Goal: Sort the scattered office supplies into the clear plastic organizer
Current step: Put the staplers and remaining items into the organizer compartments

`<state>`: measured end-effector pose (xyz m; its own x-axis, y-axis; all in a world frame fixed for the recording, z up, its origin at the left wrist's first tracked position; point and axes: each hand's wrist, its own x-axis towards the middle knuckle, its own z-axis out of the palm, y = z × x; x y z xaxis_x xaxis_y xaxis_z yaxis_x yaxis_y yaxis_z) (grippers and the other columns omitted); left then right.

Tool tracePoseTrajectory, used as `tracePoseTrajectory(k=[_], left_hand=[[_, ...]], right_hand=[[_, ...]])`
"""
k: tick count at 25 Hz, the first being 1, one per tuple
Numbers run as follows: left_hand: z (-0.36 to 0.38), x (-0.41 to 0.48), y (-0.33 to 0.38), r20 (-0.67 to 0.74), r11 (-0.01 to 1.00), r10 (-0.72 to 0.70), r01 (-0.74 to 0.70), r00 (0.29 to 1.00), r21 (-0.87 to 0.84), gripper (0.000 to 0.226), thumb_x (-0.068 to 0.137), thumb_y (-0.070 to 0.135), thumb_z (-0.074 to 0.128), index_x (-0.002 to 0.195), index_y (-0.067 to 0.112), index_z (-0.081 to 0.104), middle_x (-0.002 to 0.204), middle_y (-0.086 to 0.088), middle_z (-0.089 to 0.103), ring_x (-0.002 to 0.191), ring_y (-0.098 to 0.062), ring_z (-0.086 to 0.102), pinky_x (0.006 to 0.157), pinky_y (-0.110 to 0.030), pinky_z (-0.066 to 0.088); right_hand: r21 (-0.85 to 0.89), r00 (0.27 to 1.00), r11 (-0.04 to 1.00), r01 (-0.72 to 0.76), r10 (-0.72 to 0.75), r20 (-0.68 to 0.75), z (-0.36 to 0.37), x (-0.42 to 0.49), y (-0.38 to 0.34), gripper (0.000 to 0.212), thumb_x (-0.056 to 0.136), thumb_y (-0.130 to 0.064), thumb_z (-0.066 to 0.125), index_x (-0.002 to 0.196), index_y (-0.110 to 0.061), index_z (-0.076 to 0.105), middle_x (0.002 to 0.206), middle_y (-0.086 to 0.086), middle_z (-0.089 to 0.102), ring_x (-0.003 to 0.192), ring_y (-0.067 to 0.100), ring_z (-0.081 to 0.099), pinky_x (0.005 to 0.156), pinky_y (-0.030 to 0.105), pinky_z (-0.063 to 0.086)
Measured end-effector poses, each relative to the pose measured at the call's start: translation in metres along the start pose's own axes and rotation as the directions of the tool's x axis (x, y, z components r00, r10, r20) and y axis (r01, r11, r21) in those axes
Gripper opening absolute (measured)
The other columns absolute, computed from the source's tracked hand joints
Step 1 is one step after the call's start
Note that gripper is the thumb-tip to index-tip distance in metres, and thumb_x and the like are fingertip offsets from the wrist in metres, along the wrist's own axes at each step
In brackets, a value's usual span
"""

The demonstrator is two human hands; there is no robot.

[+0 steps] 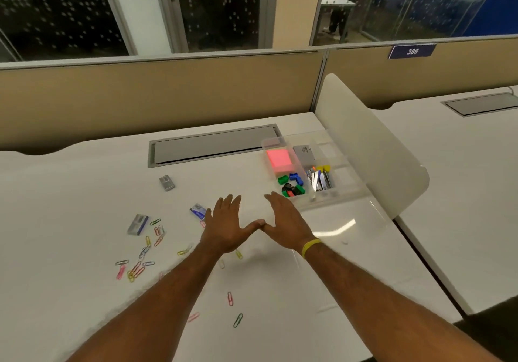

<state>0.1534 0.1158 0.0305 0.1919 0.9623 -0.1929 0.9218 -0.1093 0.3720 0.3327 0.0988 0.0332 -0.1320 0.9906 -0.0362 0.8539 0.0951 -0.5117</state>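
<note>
Hovering flat, fingers straight, thumbs touching, the left hand (pixel 224 224) and right hand (pixel 286 221) hold nothing, just left of the clear organizer (pixel 347 165), seemingly poised to choose; coloured paper clips (pixel 140 263) and staple boxes (pixel 138 224) lie unsorted farther left of it

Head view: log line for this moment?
left hand open | right hand open | paper clips scattered | organizer partly filled

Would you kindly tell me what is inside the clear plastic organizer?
The clear plastic organizer holds a pink sticky-note pad, a grey box, coloured clips and metallic pieces; anything beneath these is covered.
</note>
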Motion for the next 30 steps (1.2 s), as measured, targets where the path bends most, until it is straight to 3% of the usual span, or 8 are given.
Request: tracePoseTrajectory(k=[4, 11, 18, 21, 24, 27, 30], left_hand=[[-0.002, -0.033, -0.05, -0.017, 0.999, -0.014, 0.015, 1.0, 0.049, 0.113, 0.064, 0.096, 0.015, 0.153, 0.026, 0.011, 0.163, -0.001, 0.005, 0.15, -0.024, 0.001, 0.117, -0.057, 0.002], [0.003, -0.084, -0.135, -0.024, 0.995, -0.063, 0.064, 0.998, 0.071, 0.113, 0.063, 0.096, 0.012, 0.153, 0.027, 0.01, 0.163, 0.0, 0.001, 0.15, -0.019, -0.004, 0.118, -0.055, 0.001], [0.009, -0.11, -0.173, -0.007, 0.994, -0.055, 0.055, 0.998, 0.093, 0.113, 0.065, 0.095, 0.013, 0.154, 0.025, 0.01, 0.163, 0.0, -0.004, 0.15, -0.021, -0.004, 0.119, -0.053, 0.0], [0.003, -0.108, -0.179, 0.005, 0.994, -0.056, 0.055, 0.998, 0.092, 0.109, 0.068, 0.092, 0.012, 0.154, 0.025, 0.008, 0.163, 0.0, -0.004, 0.15, -0.02, -0.006, 0.118, -0.053, -0.002], [-0.008, -0.103, -0.189, -0.026, 0.996, -0.055, 0.057, 0.998, 0.073, 0.1, 0.075, 0.085, 0.014, 0.154, 0.024, 0.008, 0.163, 0.0, 0.0, 0.15, -0.019, -0.003, 0.118, -0.053, 0.0], [-0.019, -0.098, -0.199, -0.065, 0.996, -0.064, 0.067, 0.996, 0.051, 0.093, 0.081, 0.08, 0.017, 0.154, 0.023, 0.011, 0.163, -0.002, 0.006, 0.15, -0.019, 0.002, 0.118, -0.052, 0.004], [-0.026, -0.091, -0.206, -0.102, 0.996, -0.082, 0.084, 0.991, 0.011, 0.086, 0.086, 0.075, 0.024, 0.153, 0.022, 0.015, 0.162, -0.002, 0.012, 0.149, -0.021, 0.009, 0.119, -0.051, 0.009]], right_hand=[[-0.053, 0.998, 0.997, 0.05, -0.049, 0.026, 0.03, -0.008, -0.03, 0.086, 0.085, -0.054, 0.062, 0.152, -0.02, 0.021, 0.161, 0.005, 0.016, 0.148, 0.021, 0.016, 0.119, 0.034, 0.019], [-0.02, 0.992, 1.0, 0.015, -0.012, 0.124, 0.079, -0.033, -0.06, 0.088, 0.084, -0.055, 0.062, 0.153, -0.025, 0.017, 0.163, 0.0, 0.008, 0.149, 0.019, 0.01, 0.12, 0.034, 0.016], [-0.068, 0.984, 0.997, -0.019, 0.031, 0.176, 0.105, -0.045, -0.077, 0.09, 0.086, -0.058, 0.057, 0.154, -0.024, 0.01, 0.163, -0.003, 0.002, 0.15, 0.018, 0.004, 0.12, 0.034, 0.011], [-0.084, 0.985, 0.996, 0.002, 0.013, 0.171, 0.109, -0.035, -0.091, 0.086, 0.087, -0.057, 0.056, 0.154, -0.021, 0.015, 0.163, -0.001, 0.008, 0.15, 0.017, 0.007, 0.12, 0.033, 0.012], [-0.08, 0.992, 0.997, -0.01, 0.02, 0.123, 0.108, -0.01, -0.109, 0.076, 0.089, -0.05, 0.058, 0.15, -0.016, 0.028, 0.157, 0.004, 0.028, 0.145, 0.021, 0.024, 0.119, 0.035, 0.021], [-0.071, 0.997, 0.997, -0.006, 0.011, 0.08, 0.104, 0.024, -0.126, 0.061, 0.09, -0.038, 0.06, 0.142, -0.014, 0.039, 0.143, 0.007, 0.044, 0.13, 0.025, 0.041, 0.108, 0.035, 0.035], [-0.093, 0.993, 0.995, -0.042, 0.052, 0.107, 0.104, 0.061, -0.137, 0.055, 0.091, -0.032, 0.058, 0.141, -0.015, 0.04, 0.137, 0.009, 0.046, 0.125, 0.028, 0.043, 0.102, 0.036, 0.039]])
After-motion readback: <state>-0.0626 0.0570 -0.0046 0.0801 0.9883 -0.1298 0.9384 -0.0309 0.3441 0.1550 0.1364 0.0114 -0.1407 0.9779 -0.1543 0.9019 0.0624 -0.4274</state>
